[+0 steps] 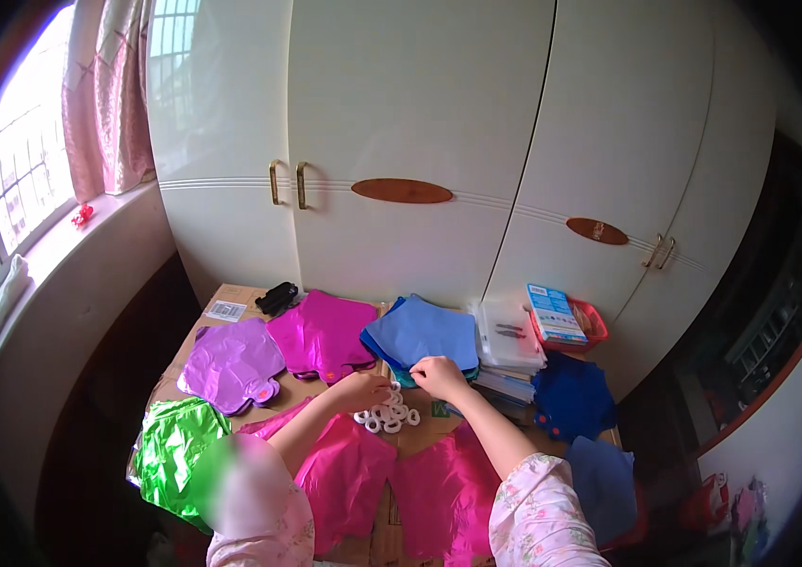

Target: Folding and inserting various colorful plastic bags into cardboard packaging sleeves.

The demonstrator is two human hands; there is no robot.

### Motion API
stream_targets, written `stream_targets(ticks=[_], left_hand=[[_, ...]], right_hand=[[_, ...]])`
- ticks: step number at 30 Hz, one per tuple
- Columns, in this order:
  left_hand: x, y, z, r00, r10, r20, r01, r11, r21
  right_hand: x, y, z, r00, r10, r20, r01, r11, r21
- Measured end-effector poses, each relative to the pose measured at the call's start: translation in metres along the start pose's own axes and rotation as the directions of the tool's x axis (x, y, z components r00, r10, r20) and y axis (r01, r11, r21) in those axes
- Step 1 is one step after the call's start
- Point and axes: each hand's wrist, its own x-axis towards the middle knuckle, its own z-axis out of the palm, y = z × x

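My left hand (370,389) is over the upper left of the white rings (387,418), fingers bunched; can't tell if they hold anything. Right hand (439,378) is at the lower edge of the blue foil sheets (427,333), fingertips narrow, near pinched; grip contents unclear. Rings sit in a loose pile mid-cardboard (387,524), just above two hot-pink foil sheets (344,477). Magenta foil (320,331) is left of the blue, clear plastic box (507,333) right. Green foil (179,449) is far left.

The green sheet (174,446) shines; white rings (388,414) seem plastic.
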Motion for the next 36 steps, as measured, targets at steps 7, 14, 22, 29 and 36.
stream_targets(ticks=[7,14,22,29,36], left_hand=[[0.030,-0.031,0.020,0.955,0.148,-0.258,-0.094,0.973,0.209],[0.061,-0.041,0.032,0.981,0.161,-0.111,-0.104,0.911,0.399],[0.057,-0.026,0.015,0.988,0.078,0.137,-0.137,0.852,0.505],[0.006,-0.051,-0.036,0.966,-0.154,-0.208,0.229,0.883,0.409],[-0.094,-0.121,-0.069,0.826,-0.413,-0.385,0.540,0.774,0.330]], right_hand=[[0.005,-0.004,-0.007,0.946,0.322,0.033,-0.320,0.917,0.239],[0.020,0.050,-0.002,0.837,0.539,-0.095,-0.369,0.683,0.631],[0.050,0.022,-0.125,0.511,0.266,-0.817,-0.018,0.954,0.299],[0.105,-0.103,-0.100,0.634,-0.638,-0.436,0.410,0.756,-0.510],[0.133,-0.138,0.062,0.561,-0.824,0.084,0.721,0.435,-0.540]])
